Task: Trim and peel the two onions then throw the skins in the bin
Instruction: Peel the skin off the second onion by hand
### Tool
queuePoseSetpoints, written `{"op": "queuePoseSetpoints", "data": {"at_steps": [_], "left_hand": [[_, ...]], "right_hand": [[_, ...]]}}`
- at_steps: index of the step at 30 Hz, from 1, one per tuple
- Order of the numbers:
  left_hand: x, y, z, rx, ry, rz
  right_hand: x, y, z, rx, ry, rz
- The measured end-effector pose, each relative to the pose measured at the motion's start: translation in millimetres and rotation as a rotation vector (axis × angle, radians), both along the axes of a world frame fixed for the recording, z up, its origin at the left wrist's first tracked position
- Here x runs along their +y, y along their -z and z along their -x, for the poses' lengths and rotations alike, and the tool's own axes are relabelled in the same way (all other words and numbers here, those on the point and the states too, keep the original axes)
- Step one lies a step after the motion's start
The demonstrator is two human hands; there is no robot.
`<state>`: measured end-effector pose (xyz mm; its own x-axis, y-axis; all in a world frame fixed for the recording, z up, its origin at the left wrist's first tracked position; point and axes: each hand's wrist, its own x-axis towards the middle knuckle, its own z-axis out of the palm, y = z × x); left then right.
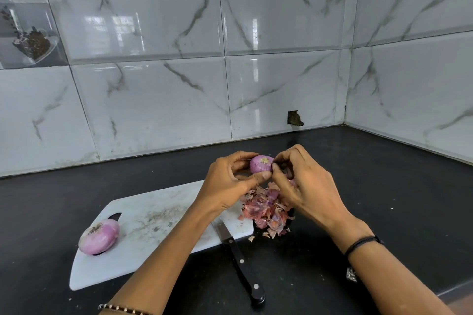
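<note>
– while the left hand (230, 181) curls its fingers and thumb round the held onion (261, 164), up above the far end of the cutting board (153, 225), what does the right hand (304, 184) do?
– its thumb and finger pinch tight at the onion's side. i think they are on a last thin bit of skin, but it is too small to see.
– how do you do it well?
– i would hold the onion firm, not squash it, and pull the skin off slow so it comes in one piece. drop it on the pile of skins (266, 210) just under the hands, so it is easy to scoop up for the bin. i see no bin here.
– and the other onion (98, 236)?
– it lies on the near left corner of the board, pink and shiny. it looks peeled. the knife (240, 261) lies flat, blade on the board, black handle on the counter.
– what is the room like?
– a black counter (384, 186) in a corner, with shiny white marble wall tiles (256, 33) behind.
</note>
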<state>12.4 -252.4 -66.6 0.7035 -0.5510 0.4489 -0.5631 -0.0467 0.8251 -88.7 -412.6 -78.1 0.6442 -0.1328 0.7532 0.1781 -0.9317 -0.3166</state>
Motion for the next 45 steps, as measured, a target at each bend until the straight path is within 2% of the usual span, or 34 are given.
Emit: {"op": "queuePoseSetpoints", "data": {"at_steps": [6, 12, 22, 33, 40, 45], "left_hand": [[1, -2, 0, 0.234, 0.071, 0.086], [0, -3, -1, 0.459, 0.088, 0.221], [-3, -11, 7, 0.674, 0.199, 0.363], [-2, -17, 8, 0.944, 0.233, 0.614], [1, -14, 2, 1.055, 0.256, 0.732], [1, -13, 0, 1.094, 0.315, 0.759]], "right_hand": [[2, -1, 1, -0.017, -0.054, -0.052], [6, -1, 3, 0.039, -0.095, -0.005], [10, 0, 7, 0.093, -0.132, 0.003], [6, -1, 5, 0.025, 0.1, -0.027], [1, 0, 2, 0.17, 0.338, -0.069], [2, 2, 1, 0.207, 0.325, -0.065]]}}
